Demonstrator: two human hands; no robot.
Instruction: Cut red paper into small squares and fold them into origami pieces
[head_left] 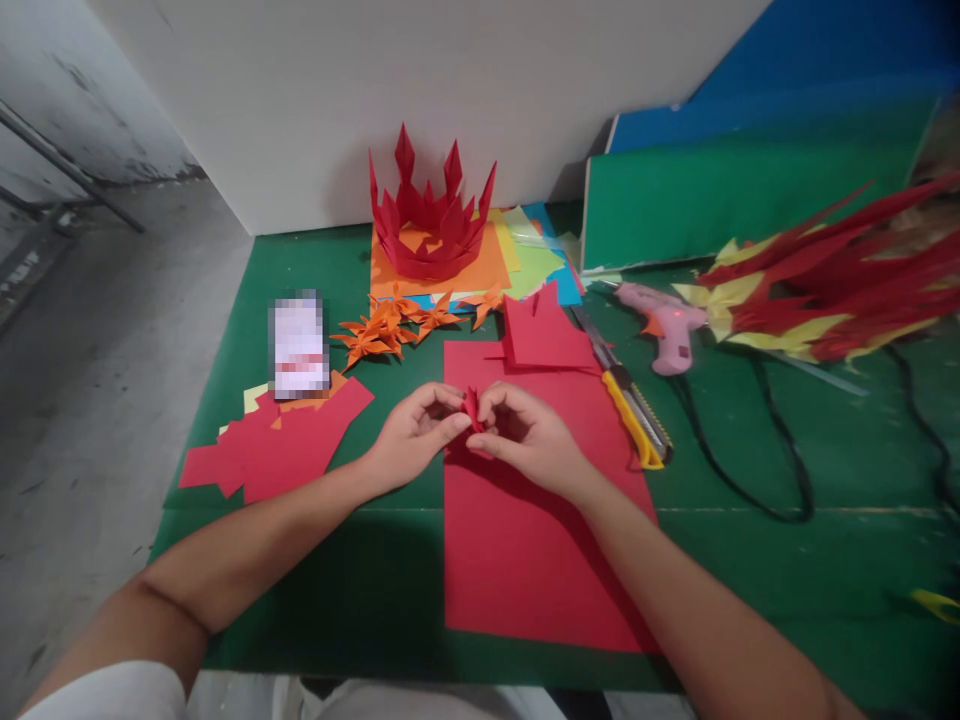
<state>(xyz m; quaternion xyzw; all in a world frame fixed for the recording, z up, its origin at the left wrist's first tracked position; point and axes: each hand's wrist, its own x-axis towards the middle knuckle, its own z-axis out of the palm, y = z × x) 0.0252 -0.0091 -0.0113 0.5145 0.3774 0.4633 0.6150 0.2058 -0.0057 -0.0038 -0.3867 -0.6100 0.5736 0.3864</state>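
Between my fingertips is a small folded piece of red paper (pixel 472 408). My left hand (pixel 420 432) pinches it from the left, thumb and fingers together. From the other side my right hand (pixel 529 437) grips it too, fingers curled. Both hands are just above a large red paper sheet (pixel 540 570) lying on the green table. Beyond them lie several orange folded paper flowers (pixel 379 330) and a folded red sheet (pixel 547 330). A red paper crown (pixel 427 235) with tall points stands farther back, on coloured sheets.
A yellow utility knife (pixel 634 415) lies right of the red sheet. Past it is a pink glue gun (pixel 664 322) with a black cord. Red paper scraps (pixel 281 445) and a blurred-out phone-shaped object (pixel 300 345) are at left. Red and yellow paper strips (pixel 832 275) stand at right.
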